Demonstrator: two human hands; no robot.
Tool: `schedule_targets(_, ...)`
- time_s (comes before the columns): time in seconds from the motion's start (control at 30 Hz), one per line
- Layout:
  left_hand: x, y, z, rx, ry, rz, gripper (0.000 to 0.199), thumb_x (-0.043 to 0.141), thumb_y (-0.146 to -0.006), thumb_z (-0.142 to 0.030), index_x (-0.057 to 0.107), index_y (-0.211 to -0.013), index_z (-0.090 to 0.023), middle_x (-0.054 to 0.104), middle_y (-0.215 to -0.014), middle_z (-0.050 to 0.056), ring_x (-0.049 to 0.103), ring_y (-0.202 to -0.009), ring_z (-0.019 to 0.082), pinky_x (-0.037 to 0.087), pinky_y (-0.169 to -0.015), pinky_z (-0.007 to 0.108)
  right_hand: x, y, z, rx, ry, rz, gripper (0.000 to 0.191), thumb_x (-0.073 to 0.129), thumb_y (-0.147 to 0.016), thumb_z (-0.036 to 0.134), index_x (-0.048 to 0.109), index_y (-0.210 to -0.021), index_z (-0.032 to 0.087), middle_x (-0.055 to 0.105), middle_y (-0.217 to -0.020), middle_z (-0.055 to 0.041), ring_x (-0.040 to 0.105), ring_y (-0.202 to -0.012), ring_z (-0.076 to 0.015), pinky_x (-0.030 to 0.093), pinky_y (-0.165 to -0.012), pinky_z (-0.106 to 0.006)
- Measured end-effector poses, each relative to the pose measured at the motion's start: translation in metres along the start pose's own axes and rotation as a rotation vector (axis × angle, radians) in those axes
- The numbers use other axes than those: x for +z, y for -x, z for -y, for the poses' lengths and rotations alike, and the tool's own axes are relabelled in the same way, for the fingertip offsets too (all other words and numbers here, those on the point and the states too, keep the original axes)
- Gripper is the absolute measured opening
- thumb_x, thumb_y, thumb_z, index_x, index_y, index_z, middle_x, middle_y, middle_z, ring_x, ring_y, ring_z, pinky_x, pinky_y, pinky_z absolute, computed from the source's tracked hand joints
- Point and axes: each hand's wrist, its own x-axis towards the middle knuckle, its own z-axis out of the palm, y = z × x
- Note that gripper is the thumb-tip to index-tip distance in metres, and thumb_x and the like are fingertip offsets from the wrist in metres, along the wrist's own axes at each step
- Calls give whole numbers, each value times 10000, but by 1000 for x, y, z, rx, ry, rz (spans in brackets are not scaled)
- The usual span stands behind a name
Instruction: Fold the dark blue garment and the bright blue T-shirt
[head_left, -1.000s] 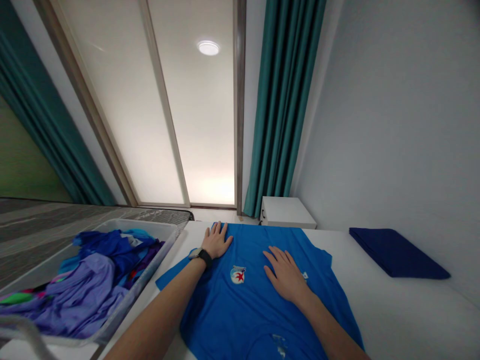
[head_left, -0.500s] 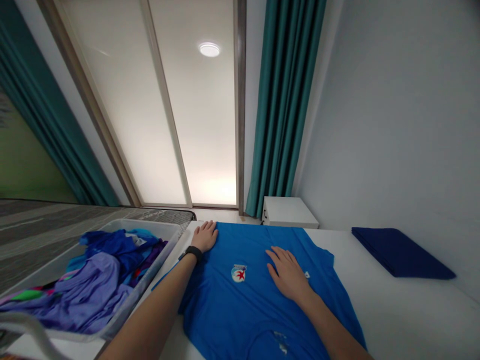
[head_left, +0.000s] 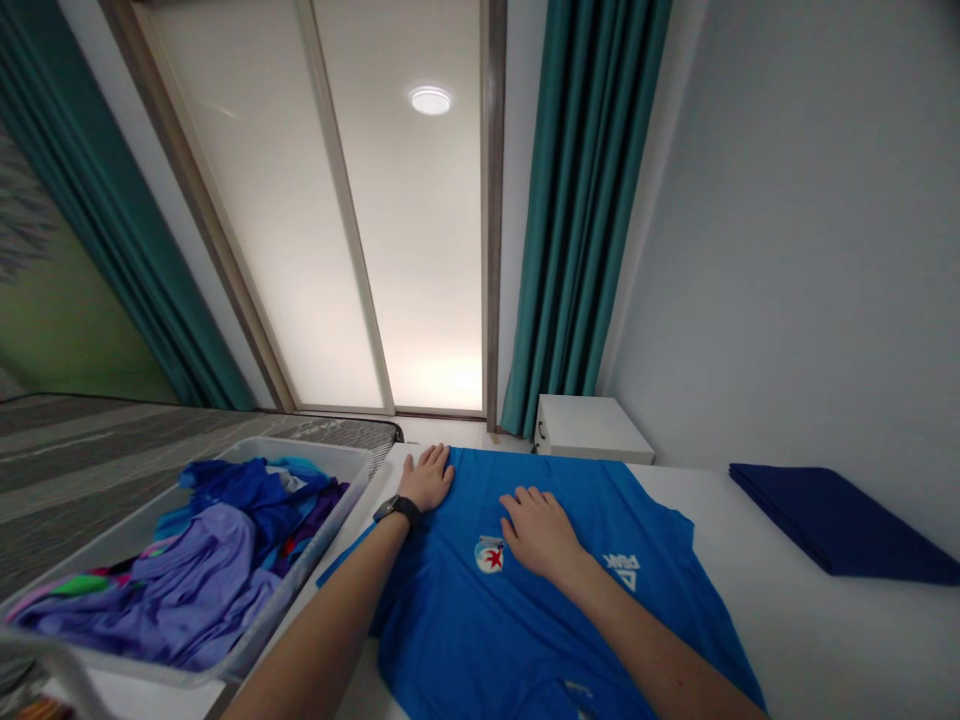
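Observation:
A blue T-shirt (head_left: 465,630) lies spread on the white table, its collar toward me at the bottom of the view. It bears a round badge with a red star (head_left: 490,556) and a white printed logo (head_left: 622,570). At the shirt's far left corner, my left hand (head_left: 427,480) rests flat with its fingers stretched out; a dark watch (head_left: 397,508) is on that wrist. My right hand (head_left: 538,530) lies palm down on the middle of the shirt, just right of the badge, fingers extended and slightly bent. Neither hand grips the cloth.
On the left stands a translucent plastic bin (head_left: 330,535) with crumpled purple and blue clothes (head_left: 202,580). A folded navy cloth (head_left: 840,520) lies on the table (head_left: 810,640) at right. Beyond the far edge is a white cabinet (head_left: 592,425), near a teal curtain (head_left: 585,220).
My right hand has slid left across the shirt toward the badge, uncovering the white logo. My left hand stays on the same corner. The view has shifted slightly.

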Motion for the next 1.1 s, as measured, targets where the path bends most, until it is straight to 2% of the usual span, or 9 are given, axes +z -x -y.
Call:
schedule_targets(0.07, 0, 0, -1, -11, 1, 0, 549, 243, -970, -410, 335, -1482, -231, 302, -1567, 54, 244, -1447, 253, 166, -1144, 598, -1, -24, 7, -6, -22, -10, 379, 356, -946, 294, 571, -1246, 206, 609, -1204, -128, 505, -1136, -275, 361, -948, -400)
schedule_targets(0.17, 0, 1, -1, -30, 1, -7, 549, 256, -967, -409, 343, -1477, -226, 300, -1568, 57, 243, -1448, 250, 167, -1150, 582, 10, -56, 13, -36, -67, -49, 422, 342, -956, 296, 515, -1325, 185, 562, -1307, -130, 461, -1217, -258, 328, -999, -386)
schedule_targets(0.3, 2, 3, -2, -72, -5, -27, 558, 249, -967, -412, 350, -1471, -194, 299, -1566, 85, 241, -1447, 262, 156, -1147, 589, 36, -77, 9, 13, -113, -29, 507, 314, -977, 375, 424, -1432, 181, 392, -1504, -125, 299, -1388, -253, 170, -1124, -424)
schedule_targets(0.4, 4, 4, -7, -128, -7, -51, 570, 239, -966, -419, 356, -1465, -167, 301, -1561, 117, 240, -1445, 287, 136, -1135, 623, 48, -80, 3, 46, -138, 25, 553, 267, -987, 449, 339, -1489, 229, 281, -1572, -80, 178, -1449, -235, 41, -1156, -469)
schedule_targets(0.5, 5, 4, -10, -162, 21, -64, 556, 267, -962, -412, 372, -1452, -170, 311, -1555, 131, 244, -1443, 293, 133, -1131, 625, 49, -78, -1, 57, -139, 62, 580, 244, -983, 477, 303, -1506, 233, 233, -1589, -55, 122, -1464, -209, -6, -1162, -464)
schedule_targets(0.6, 3, 1, -3, -150, 55, -61, 524, 281, -967, -411, 406, -1428, -195, 360, -1535, 117, 283, -1425, 291, 172, -1132, 590, 46, -74, -2, 52, -130, 73, 594, 213, -983, 479, 288, -1512, 220, 215, -1593, -51, 103, -1469, -200, -11, -1165, -462)
schedule_targets(0.77, -7, -7, 22, -103, 84, -75, 504, 203, -1002, -357, 355, -1467, -236, 496, -1446, 78, 429, -1326, 231, 329, -1076, 426, 44, -71, -1, 47, -135, 71, 608, 189, -986, 488, 282, -1515, 205, 218, -1591, -57, 96, -1471, -209, -12, -1166, -470)
schedule_targets(0.97, -6, -9, 26, 36, 48, -67, 441, 330, -973, -434, 478, -1384, -371, 493, -1443, -7, 395, -1334, 245, 286, -1094, 431, 44, -72, -1, 52, -143, 81, 604, 192, -987, 486, 281, -1516, 208, 214, -1592, -52, 100, -1470, -208, -5, -1167, -471)
schedule_targets(1.1, -3, -12, 25, 22, 27, -75, 444, 298, -983, -400, 494, -1377, -342, 484, -1452, 15, 385, -1346, 237, 273, -1104, 433, 42, -72, -2, 49, -152, 82, 594, 218, -985, 473, 302, -1508, 206, 230, -1588, -60, 126, -1465, -216, 15, -1168, -476)
